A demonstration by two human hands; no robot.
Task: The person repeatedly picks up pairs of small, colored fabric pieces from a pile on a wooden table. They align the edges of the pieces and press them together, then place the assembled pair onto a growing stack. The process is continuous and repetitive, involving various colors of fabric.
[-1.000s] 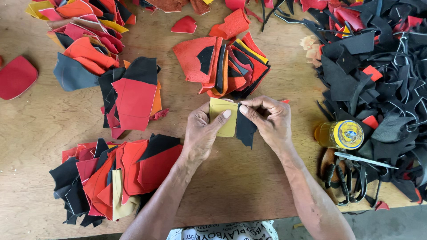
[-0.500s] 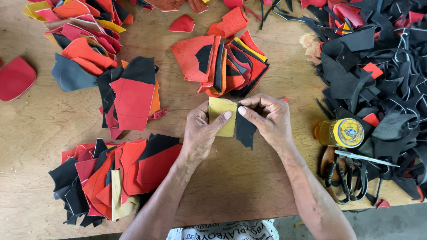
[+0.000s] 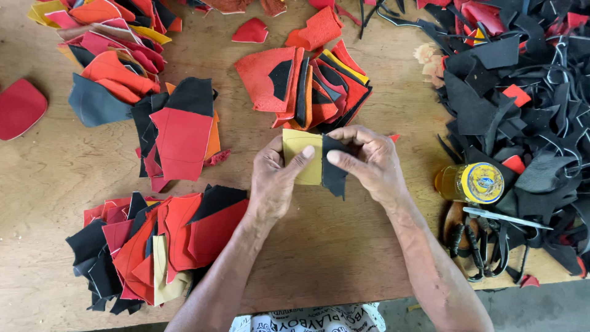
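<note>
At the centre of the wooden table [image 3: 369, 246], the left hand [image 3: 273, 181] pinched a yellow leather piece [image 3: 301, 157], its thumb pressed on the face. The right hand [image 3: 369, 160] gripped a black leather piece [image 3: 334, 172] whose edge met the yellow one; both hands were closed on their pieces.

At twelve o'clock lay a fanned stack of red, orange and black cut pieces [image 3: 301, 86]. At nine o'clock sat a red and black stack [image 3: 181, 135], and at seven o'clock another mixed stack [image 3: 153, 246]. At three o'clock a small glass jar of amber liquid [image 3: 470, 182] lay on its side, capped with a yellow lid. Beyond it, a heap of black scraps [image 3: 522, 110] spread toward two o'clock. Scissors [image 3: 473, 252] lay at four o'clock.
</note>
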